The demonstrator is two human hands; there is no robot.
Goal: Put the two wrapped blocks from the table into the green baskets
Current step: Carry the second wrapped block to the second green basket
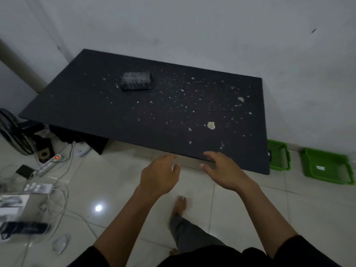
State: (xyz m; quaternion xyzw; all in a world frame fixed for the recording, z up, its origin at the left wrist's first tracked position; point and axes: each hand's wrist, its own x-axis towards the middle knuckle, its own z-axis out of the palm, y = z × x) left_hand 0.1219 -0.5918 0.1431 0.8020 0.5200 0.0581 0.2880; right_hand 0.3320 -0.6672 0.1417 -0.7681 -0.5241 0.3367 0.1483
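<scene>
So one block (137, 81) is sitting on the table (96, 112), upper middle of the frame. Two baskets (278, 156) (327, 166) are lying on the floor at the right edge, side by side, hands (160, 174) (224, 170) hovering lower middle.

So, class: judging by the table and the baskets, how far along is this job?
Possibly half done: one wrapped block lies on the table; the nearer green basket holds something dark, unclear what. Both hands, left and right, are empty. The far basket holds no block.

Black short sleeves (300, 249), grey trousers (190, 236), bare feet (180, 206), bare forearms.
</scene>
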